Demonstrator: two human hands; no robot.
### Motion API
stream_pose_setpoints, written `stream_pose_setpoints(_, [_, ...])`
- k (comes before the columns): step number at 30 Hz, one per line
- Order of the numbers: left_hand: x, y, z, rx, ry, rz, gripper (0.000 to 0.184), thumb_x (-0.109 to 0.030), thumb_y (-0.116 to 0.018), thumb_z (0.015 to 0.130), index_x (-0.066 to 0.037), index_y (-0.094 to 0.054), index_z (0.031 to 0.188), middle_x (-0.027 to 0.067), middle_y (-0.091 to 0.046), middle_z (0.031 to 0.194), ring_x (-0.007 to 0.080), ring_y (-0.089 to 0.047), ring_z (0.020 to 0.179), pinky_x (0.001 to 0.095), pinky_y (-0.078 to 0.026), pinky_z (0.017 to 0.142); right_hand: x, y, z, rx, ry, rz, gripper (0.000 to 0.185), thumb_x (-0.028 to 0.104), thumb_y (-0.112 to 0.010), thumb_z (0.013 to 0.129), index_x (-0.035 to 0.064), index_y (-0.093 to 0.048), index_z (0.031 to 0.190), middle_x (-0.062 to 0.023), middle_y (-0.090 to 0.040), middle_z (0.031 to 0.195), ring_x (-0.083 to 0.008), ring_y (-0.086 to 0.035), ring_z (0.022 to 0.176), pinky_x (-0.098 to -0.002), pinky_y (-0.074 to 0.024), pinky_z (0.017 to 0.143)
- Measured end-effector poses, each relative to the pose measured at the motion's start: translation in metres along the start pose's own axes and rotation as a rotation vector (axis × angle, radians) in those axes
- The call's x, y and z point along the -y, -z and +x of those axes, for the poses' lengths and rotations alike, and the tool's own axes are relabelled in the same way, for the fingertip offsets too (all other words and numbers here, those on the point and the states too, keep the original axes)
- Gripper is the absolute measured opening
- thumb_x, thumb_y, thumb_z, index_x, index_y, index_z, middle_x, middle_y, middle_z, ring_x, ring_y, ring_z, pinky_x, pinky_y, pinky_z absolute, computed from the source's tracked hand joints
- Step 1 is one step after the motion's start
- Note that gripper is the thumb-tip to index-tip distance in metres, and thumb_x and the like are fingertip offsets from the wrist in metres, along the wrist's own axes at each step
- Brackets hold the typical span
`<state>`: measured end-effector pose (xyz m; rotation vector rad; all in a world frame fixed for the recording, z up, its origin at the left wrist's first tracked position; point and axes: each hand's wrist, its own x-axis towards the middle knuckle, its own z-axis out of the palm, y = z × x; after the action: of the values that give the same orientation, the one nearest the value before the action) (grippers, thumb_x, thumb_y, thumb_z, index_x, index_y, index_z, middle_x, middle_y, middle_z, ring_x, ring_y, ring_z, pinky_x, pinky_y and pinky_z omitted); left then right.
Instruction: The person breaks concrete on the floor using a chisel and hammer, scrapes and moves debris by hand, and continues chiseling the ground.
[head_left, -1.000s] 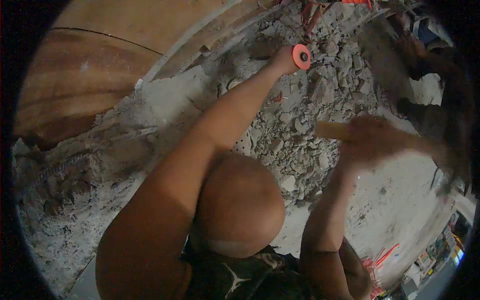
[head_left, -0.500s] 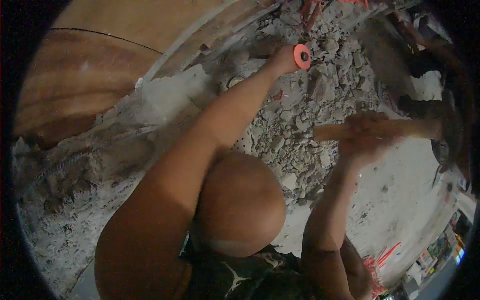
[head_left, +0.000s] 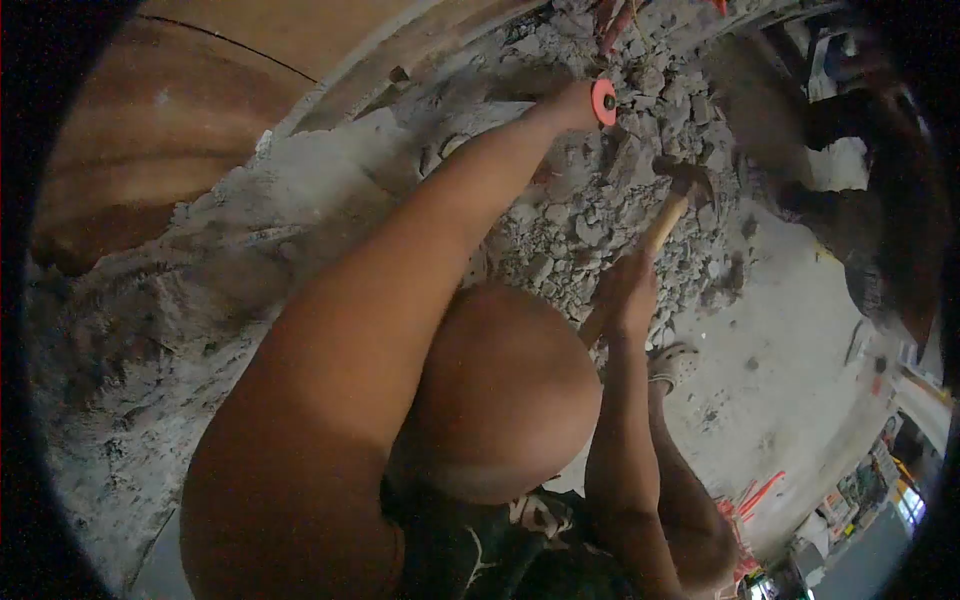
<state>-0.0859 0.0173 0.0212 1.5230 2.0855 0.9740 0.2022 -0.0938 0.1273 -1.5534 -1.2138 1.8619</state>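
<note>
My left hand (head_left: 572,106), at the end of the outstretched arm, is closed round a chisel (head_left: 604,102) with a round orange hand guard. The chisel's struck end faces me, and its blade is hidden behind the hand. Nearer to my knee, my right hand (head_left: 632,292) grips the wooden handle of a hammer (head_left: 668,220). The hammer's dark head is over the rubble, below and to the right of the chisel and apart from it. Broken grey rubble (head_left: 560,240) lies beneath both hands.
A worn wall with a brown wooden panel (head_left: 200,80) runs along the left. My bent knee (head_left: 510,390) is in front, and a clog (head_left: 675,368) stands on the concrete floor (head_left: 770,350). Dark shapes (head_left: 870,210) stand at right, with clutter (head_left: 850,500) at lower right.
My right hand has swung the hammer left, from out at the right to over the rubble, and its head now points up and away. The left hand keeps hold of the chisel, almost still.
</note>
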Motion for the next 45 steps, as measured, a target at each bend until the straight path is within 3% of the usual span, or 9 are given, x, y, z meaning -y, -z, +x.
stream_pose_setpoints(2, [0.003, -0.01, -0.008, 0.231, -0.018, 0.399, 0.04, -0.034, -0.07, 0.074, -0.008, -0.064, 0.104, 0.0169, -0.067, 0.094, 0.0331, -0.065, 0.088, 0.0428, -0.052, 0.071, -0.001, 0.002, -0.011, -0.002, -0.041, 0.034, 0.052, 0.058, -0.04, 0.096, 0.0108, -0.045, 0.074, 0.0, -0.044, 0.056, -0.0113, -0.041, 0.042, -0.0277, -0.0354, 0.039])
stream_pose_setpoints(9, [0.023, -0.024, -0.008, 0.17, -0.147, 0.063, 0.043, -0.043, -0.065, 0.076, -0.013, -0.063, 0.107, 0.0203, -0.066, 0.09, 0.038, -0.064, 0.086, 0.0476, -0.051, 0.073, -0.007, -0.006, -0.031, -0.077, -0.195, 0.125, 0.052, 0.058, -0.041, 0.096, 0.0113, -0.044, 0.073, 0.0005, -0.041, 0.053, -0.0119, -0.041, 0.041, -0.0283, -0.0353, 0.038])
stream_pose_setpoints(15, [0.028, -0.052, -0.065, 0.396, -0.205, 0.338, 0.037, -0.036, -0.067, 0.076, -0.013, -0.063, 0.105, 0.0205, -0.065, 0.086, 0.0369, -0.063, 0.086, 0.0498, -0.047, 0.08, -0.038, 0.007, -0.021, 0.046, -0.122, 0.004, 0.053, 0.059, -0.04, 0.096, 0.0103, -0.046, 0.074, 0.0005, -0.042, 0.053, -0.012, -0.042, 0.042, -0.0285, -0.0348, 0.039])
stream_pose_setpoints(29, [0.018, 0.04, -0.037, -0.206, -0.067, 0.032, 0.044, -0.033, -0.076, 0.071, -0.011, -0.064, 0.107, 0.0124, -0.068, 0.099, 0.0319, -0.065, 0.092, 0.0392, -0.053, 0.077, 0.062, -0.014, -0.021, -0.047, 0.044, 0.096, 0.052, 0.061, -0.043, 0.094, 0.01, -0.054, 0.088, -0.0003, -0.047, 0.06, -0.0136, -0.045, 0.044, -0.0285, -0.0382, 0.039])
stream_pose_setpoints(36, [0.011, 0.053, -0.037, -0.145, -0.014, 0.184, 0.033, -0.032, -0.073, 0.073, -0.012, -0.066, 0.099, 0.0135, -0.068, 0.098, 0.0315, -0.065, 0.091, 0.0407, -0.053, 0.075, 0.153, -0.073, -0.036, 0.013, 0.289, 0.822, 0.053, 0.06, -0.047, 0.09, 0.0085, -0.054, 0.1, -0.0052, -0.053, 0.067, -0.0166, -0.047, 0.052, -0.0311, -0.0407, 0.046])
stream_pose_setpoints(39, [0.02, 0.053, -0.038, -0.212, -0.095, 0.06, 0.035, -0.033, -0.074, 0.072, -0.011, -0.066, 0.099, 0.0136, -0.068, 0.097, 0.0318, -0.065, 0.091, 0.0405, -0.053, 0.076, 0.043, -0.072, 0.018, -0.113, 0.963, -0.429, 0.042, 0.048, -0.046, 0.097, 0.0069, -0.054, 0.091, -0.0006, -0.051, 0.065, -0.0125, -0.048, 0.053, -0.0278, -0.0396, 0.047])
stream_pose_setpoints(40, [0.019, 0.055, -0.039, -0.218, -0.089, -0.128, 0.037, -0.034, -0.074, 0.072, -0.011, -0.066, 0.1, 0.0138, -0.068, 0.097, 0.0322, -0.065, 0.091, 0.0406, -0.053, 0.076, -0.009, -0.062, 0.043, 0.293, 0.525, -0.171, 0.04, 0.045, -0.038, 0.101, 0.0081, -0.051, 0.094, -0.0022, -0.053, 0.069, -0.0112, -0.048, 0.049, -0.0248, -0.0373, 0.039])
stream_pose_setpoints(42, [0.039, 0.034, -0.045, -0.278, -0.115, -0.105, 0.039, -0.034, -0.075, 0.071, -0.01, -0.066, 0.101, 0.0142, -0.068, 0.098, 0.0322, -0.065, 0.092, 0.0404, -0.052, 0.078, -0.001, -0.067, 0.018, 0.254, 0.061, -0.088, 0.043, 0.048, -0.039, 0.1, 0.01, -0.05, 0.084, 0.0031, -0.045, 0.059, -0.008, -0.043, 0.045, -0.0242, -0.0355, 0.039])
stream_pose_setpoints(45, [0.017, 0.046, -0.067, -0.122, -0.011, -0.166, 0.044, -0.031, -0.077, 0.07, -0.008, -0.064, 0.105, 0.0154, -0.067, 0.101, 0.0319, -0.064, 0.096, 0.0401, -0.052, 0.081, -0.007, -0.045, 0.006, 0.194, 0.143, -0.061, 0.048, 0.051, -0.038, 0.1, 0.0075, -0.049, 0.082, 0.0009, -0.046, 0.059, -0.0086, -0.043, 0.046, -0.0249, -0.0348, 0.041])
